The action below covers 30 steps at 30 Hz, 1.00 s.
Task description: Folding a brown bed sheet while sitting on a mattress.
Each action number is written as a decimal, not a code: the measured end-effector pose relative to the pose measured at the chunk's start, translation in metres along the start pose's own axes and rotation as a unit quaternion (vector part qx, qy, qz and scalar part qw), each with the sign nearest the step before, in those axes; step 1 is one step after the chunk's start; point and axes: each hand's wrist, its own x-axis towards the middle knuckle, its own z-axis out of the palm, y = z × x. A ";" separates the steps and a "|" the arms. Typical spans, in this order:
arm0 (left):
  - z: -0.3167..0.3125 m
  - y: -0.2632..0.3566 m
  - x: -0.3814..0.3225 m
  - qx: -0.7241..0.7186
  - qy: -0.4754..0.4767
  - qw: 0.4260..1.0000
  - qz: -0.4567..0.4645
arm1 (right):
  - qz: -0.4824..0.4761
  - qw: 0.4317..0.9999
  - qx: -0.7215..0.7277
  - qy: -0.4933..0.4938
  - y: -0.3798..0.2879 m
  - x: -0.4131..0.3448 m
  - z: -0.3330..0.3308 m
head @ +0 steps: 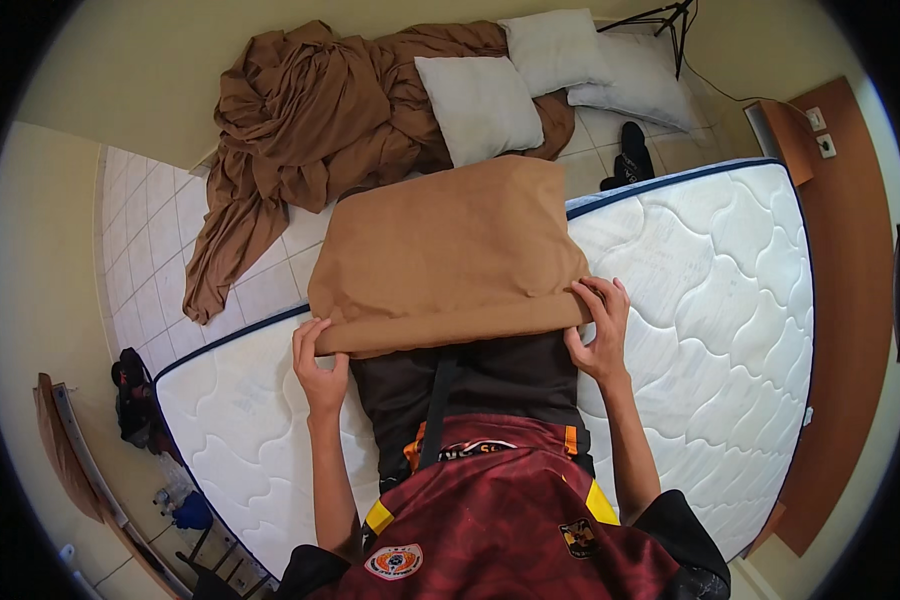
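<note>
Across my lap lies a brown pillowcase [450, 240], spread flat over my legs. The edge nearest me is rolled or folded into a narrow band [457, 331]. My left hand [321, 367] pinches the left end of that band, fingers on top and thumb beneath. At its right end, my right hand [601, 326] grips the band the same way. I sit on a bare white quilted mattress [705, 315] with dark blue piping. Whether anything is inside the cloth I cannot tell.
Beyond the mattress, a crumpled brown sheet [307, 112] lies on the tiled floor. White pillows [480, 109] rest on and beside it. Black slippers [631, 154] are near the mattress edge. A black tripod [675, 30] stands at the back right. A wooden headboard [844, 300] runs along the right.
</note>
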 end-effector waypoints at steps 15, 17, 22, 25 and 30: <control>-0.005 -0.013 0.009 0.015 0.082 0.995 -0.052 | 0.198 0.973 0.032 0.117 0.033 0.004 -0.008; -0.007 -0.019 0.008 0.006 0.071 0.995 -0.070 | 0.211 0.971 0.044 0.101 0.037 0.003 -0.011; -0.006 -0.049 -0.006 -0.132 0.070 0.972 -0.182 | 0.237 0.941 0.201 0.136 0.052 -0.008 0.001; -0.012 -0.052 -0.007 -0.154 0.041 0.976 -0.151 | 0.189 0.934 0.265 0.144 0.053 -0.007 -0.009; -0.029 -0.064 -0.011 -0.300 0.021 0.945 -0.130 | 0.256 0.918 0.298 0.057 0.052 -0.002 -0.023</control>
